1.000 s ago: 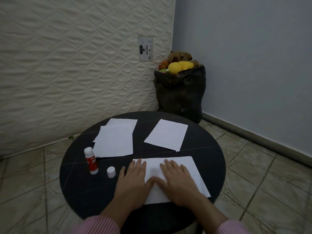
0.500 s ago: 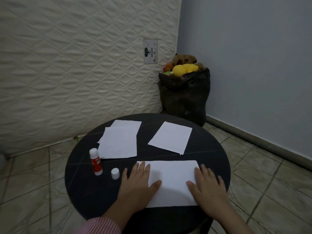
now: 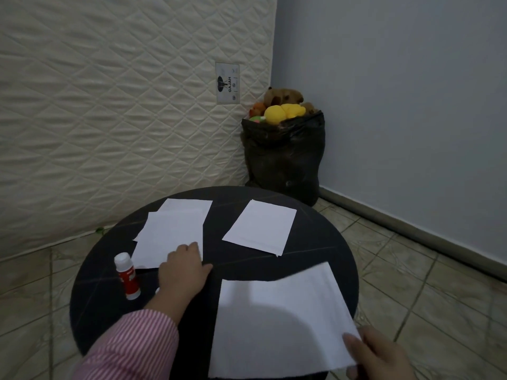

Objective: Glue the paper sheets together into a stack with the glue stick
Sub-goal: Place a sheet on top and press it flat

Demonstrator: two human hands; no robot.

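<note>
On the round black table (image 3: 323,259) a red and white glue stick (image 3: 127,276) stands uncapped at the left. Its cap is hidden behind my left hand (image 3: 183,270), which rests on the near edge of two overlapping white sheets (image 3: 170,231). A single sheet (image 3: 260,227) lies at the back right. My right hand (image 3: 380,356) pinches the near right corner of the big glued sheet (image 3: 279,322) and holds it lifted off the table at the front.
A quilted mattress (image 3: 109,105) leans against the wall behind the table. A black bag of plush toys (image 3: 284,152) stands in the corner. Tiled floor (image 3: 425,283) surrounds the table.
Both hands left the front sheet's surface. My left hand moved up to the overlapping sheets; my right hand slid to the corner and lifted the front sheet toward me.
</note>
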